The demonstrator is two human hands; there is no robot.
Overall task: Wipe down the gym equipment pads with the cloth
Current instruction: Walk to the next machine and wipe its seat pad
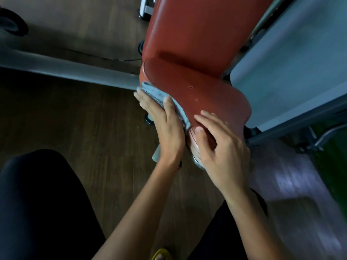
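Item: red seat pad, centre, with red back pad rising beyond it; grey frame rail to the left, wooden floor below. Blue cloth: folded over the seat pad's left edge, one end hanging under the wrist. Left hand: flat against the cloth, fingers straight along the pad's side, thumb laid over the top. Right hand: apart from the left, resting on the near end, fingers loosely spread, apparently steadying it. Progress: edge wipe in hand. Whether the seat top is already wiped cannot be told in this dim view, and the back pad probably remains.
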